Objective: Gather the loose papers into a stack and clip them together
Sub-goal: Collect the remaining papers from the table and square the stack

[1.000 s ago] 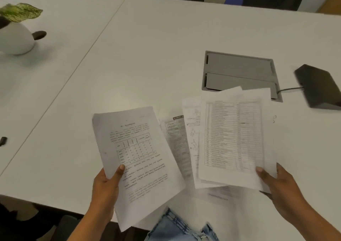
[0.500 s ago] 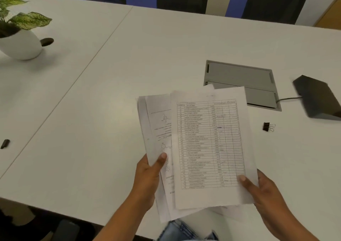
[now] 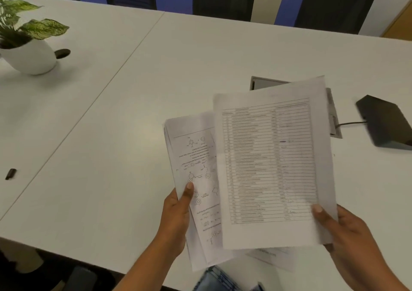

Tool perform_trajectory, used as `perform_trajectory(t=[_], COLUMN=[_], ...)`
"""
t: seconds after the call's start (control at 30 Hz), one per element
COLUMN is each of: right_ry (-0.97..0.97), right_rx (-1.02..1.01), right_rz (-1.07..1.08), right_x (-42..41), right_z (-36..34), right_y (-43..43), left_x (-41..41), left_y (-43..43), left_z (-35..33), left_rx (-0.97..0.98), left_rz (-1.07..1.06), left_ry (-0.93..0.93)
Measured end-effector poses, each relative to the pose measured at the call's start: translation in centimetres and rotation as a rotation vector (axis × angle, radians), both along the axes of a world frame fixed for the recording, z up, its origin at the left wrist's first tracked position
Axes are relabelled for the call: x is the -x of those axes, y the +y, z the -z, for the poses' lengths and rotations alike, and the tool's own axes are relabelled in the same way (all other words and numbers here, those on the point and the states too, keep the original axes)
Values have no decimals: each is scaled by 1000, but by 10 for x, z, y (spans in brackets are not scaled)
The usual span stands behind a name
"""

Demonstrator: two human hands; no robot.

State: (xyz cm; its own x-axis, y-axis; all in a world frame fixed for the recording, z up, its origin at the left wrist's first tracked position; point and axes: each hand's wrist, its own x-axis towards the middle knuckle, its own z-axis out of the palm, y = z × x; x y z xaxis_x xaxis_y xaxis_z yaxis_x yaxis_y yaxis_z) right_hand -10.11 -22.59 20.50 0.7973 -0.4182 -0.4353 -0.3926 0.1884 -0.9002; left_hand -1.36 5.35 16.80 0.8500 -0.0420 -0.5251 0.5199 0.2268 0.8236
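Desk (image 3: 133, 116): white, two tops meeting at one seam running from 12 o'clock toward 8 o'clock; carries everything below.
Papers (image 3: 267, 168): held above the desk at 4 o'clock of the view, in two overlapping sets; count of sheets not readable, several at least. Table-printed sheet on top and to the right, diagram-printed sheets (image 3: 194, 179) beneath and to the left; edges not squared, lower corners fanned. One more sheet edge (image 3: 274, 257) showing below the held sets at 6 o'clock; whether held or lying on the desk cannot be told.
Plant pot (image 3: 29, 56): one, white, leafy, at 10 o'clock.
Cable hatch (image 3: 263, 83): one, grey, set in the desk at 1 o'clock, mostly hidden by the papers.
Black box (image 3: 385, 123): one, wedge-shaped, cabled, at 3 o'clock.
Right hand (image 3: 347, 235): fingers closed on the lower right corner of the top sheet, thumb on its face.
Left hand (image 3: 176, 215): fingers closed on the left edge of the diagram sheets, thumb on top.
Small dark items: two, an oval (image 3: 62, 53) beside the pot, a short piece (image 3: 10, 174) at 9 o'clock.
Clip: none in view.
Progress, judged: gathering nearly done; still to do, squaring the edges, then fetching a clip and clipping.
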Motion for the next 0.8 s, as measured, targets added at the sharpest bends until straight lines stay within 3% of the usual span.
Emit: perform_trajectory(t=[0.3, 0.57, 0.63, 0.73, 0.8], right_ry=[22, 91, 88, 100, 98], right_rx=[232, 164, 51, -99, -35], right_rz=[-55, -288, -323, -298, -295], right_x=[-14, -15, -16, -17, -16], right_z=[8, 7, 4, 2, 3], right_y=[36, 31, 30, 28, 31], left_x=[5, 9, 10, 11, 11], left_y=[-7, -11, -9, -9, -12], left_z=[-9, -12, -14, -16, -18], left_rx=[38, -19, -32, 41, 88], left_rz=[42, 86, 105, 127, 114], left_ry=[9, -37, -31, -15, 27])
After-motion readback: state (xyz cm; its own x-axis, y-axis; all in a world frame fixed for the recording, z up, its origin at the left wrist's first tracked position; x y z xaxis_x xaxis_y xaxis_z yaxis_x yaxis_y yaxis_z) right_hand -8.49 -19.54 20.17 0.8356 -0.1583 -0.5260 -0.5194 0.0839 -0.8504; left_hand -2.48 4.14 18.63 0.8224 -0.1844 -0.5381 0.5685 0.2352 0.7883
